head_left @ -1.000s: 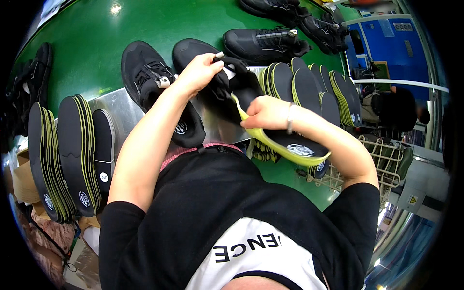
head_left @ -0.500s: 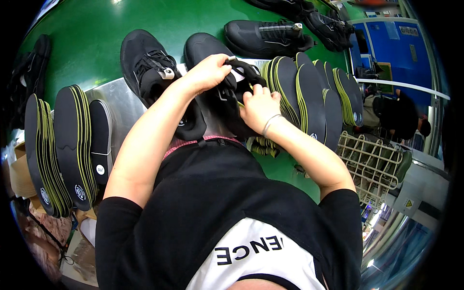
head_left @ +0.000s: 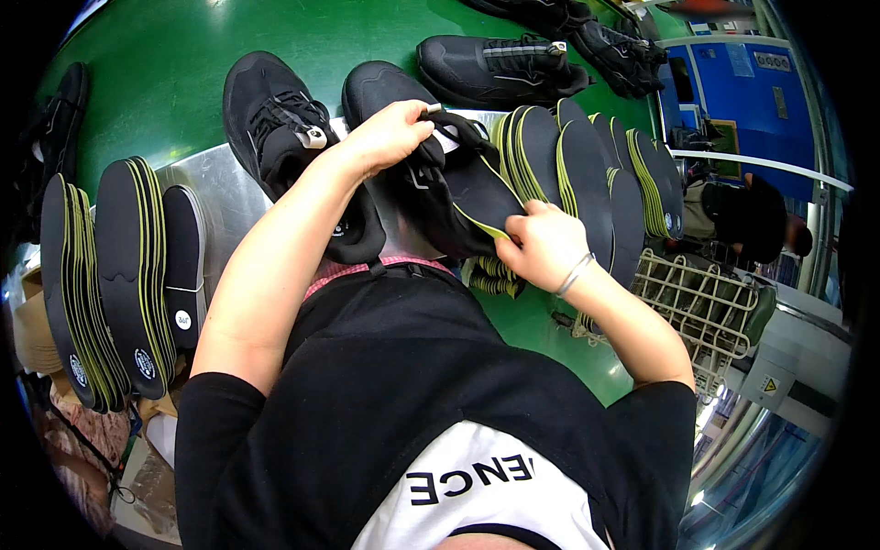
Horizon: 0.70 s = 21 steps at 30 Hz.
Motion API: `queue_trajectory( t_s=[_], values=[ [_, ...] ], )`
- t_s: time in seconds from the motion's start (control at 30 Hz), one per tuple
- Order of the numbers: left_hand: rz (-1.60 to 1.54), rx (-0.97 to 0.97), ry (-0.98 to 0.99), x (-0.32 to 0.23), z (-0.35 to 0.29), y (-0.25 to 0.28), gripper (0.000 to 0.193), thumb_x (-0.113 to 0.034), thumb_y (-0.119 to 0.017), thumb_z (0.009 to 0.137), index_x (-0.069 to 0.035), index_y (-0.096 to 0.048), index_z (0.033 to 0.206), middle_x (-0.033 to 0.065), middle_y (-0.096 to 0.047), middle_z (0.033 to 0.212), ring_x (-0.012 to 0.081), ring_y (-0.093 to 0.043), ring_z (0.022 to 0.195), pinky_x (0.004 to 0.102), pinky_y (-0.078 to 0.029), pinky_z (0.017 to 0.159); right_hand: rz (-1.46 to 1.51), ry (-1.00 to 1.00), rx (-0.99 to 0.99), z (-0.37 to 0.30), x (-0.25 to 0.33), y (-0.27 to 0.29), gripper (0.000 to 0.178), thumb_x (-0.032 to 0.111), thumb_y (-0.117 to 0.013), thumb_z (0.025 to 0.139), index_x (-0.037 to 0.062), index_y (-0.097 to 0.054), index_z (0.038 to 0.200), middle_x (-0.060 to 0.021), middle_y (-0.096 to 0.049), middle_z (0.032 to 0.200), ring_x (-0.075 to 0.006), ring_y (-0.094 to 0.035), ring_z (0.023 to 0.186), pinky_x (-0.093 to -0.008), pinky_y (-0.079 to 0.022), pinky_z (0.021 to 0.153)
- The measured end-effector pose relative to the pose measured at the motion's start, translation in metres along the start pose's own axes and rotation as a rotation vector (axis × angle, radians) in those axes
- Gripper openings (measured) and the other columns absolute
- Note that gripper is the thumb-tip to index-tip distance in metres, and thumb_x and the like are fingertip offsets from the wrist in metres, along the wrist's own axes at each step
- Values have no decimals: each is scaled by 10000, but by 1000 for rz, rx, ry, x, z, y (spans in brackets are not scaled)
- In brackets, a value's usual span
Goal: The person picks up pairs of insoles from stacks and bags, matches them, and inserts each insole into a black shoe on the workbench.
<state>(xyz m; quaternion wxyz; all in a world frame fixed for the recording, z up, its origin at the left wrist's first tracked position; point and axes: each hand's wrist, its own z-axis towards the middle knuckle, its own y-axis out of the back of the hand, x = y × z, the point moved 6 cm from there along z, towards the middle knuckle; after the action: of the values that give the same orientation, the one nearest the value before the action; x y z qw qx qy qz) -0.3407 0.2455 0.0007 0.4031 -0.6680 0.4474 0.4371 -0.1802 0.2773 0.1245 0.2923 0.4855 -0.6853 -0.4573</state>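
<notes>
In front of me a black shoe (head_left: 374,84) lies with its toe pointing away. My left hand (head_left: 392,139) is closed on the tongue of this shoe, pulling it aside from the opening. My right hand (head_left: 547,246) pinches the heel end of a black insole (head_left: 483,194) with a yellow-green edge. The insole's front part goes down into the shoe opening and is hidden there, while its heel sticks up out of the collar at a slant. To the left, partly behind my forearm, rests another black shoe (head_left: 266,96).
Stacks of insoles stand at the left (head_left: 128,266) and right (head_left: 587,174). More black shoes (head_left: 495,69) lie farther back on the green table (head_left: 183,55). A metal plate (head_left: 215,174) lies under the near shoes. A cream wire basket (head_left: 701,307) stands at the right.
My right hand has moved right and towards me, away from the shoe opening, and more of the insole shows. My left hand stays on the tongue.
</notes>
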Motion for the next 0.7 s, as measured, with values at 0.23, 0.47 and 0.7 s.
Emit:
queue_trajectory(
  t_s=[0.23,0.47,0.7],
  values=[
    [-130,80,-32,1,-3,0,275,-35,-444,799,23,-478,1066,13,-545,888,69,-484,795,211,-402,741,-86,86,7,48,17,-26,194,187,-520,685,27,-631,691,-178,-562,754,-288,-573,696,-362,-475,643],
    [-174,89,-42,-7,-9,-2,281,-22,-439,796,24,-474,1072,11,-533,948,73,-476,858,216,-382,804,-128,123,126,81,21,-69,193,129,-531,656,28,-641,777,-178,-560,877,-281,-567,821,-350,-469,698],
    [-166,114,-69,-4,-7,-2,294,-32,-446,796,20,-471,1084,1,-523,960,69,-461,871,215,-371,811,-108,99,573,93,14,-73,328,190,-528,695,12,-603,959,-212,-525,1059,-296,-533,964,-340,-439,801]
  ],
)
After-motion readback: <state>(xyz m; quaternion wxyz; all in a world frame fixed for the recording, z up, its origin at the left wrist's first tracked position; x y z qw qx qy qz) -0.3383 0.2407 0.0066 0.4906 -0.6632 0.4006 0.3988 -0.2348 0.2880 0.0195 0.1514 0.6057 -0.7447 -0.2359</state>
